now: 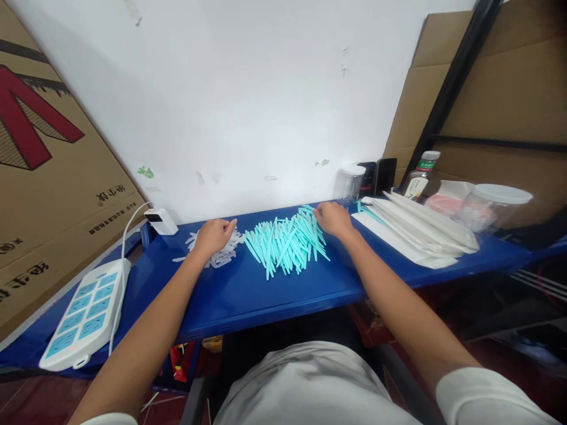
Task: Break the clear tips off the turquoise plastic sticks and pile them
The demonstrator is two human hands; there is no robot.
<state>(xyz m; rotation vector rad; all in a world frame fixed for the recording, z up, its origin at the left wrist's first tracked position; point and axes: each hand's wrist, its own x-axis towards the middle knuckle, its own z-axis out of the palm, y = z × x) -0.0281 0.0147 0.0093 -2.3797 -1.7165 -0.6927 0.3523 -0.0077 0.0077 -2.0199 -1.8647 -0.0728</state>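
Note:
A heap of slim turquoise tapered sticks [286, 245] lies in the middle of the blue table, some with greyish upper ends. To its left is a smaller pile of whitish, see-through narrow pieces [224, 255]. My left hand [213, 236] rests over that pile with its fingers curled in and the thumb pointing right. What its fingers may hold is hidden. At the upper right end of the turquoise heap, my right hand [333, 218] is closed, its fingertips touching the sticks. Whether a stick is pinched there cannot be made out.
White paper-like sleeves [416, 230] lie to the right, before a bottle [419, 177] and a white-lidded tub [496, 203]. A clear jar [353, 182] stands by the wall. On the left are a power strip [88, 316], a small white device [162, 221] and a large carton [57, 159].

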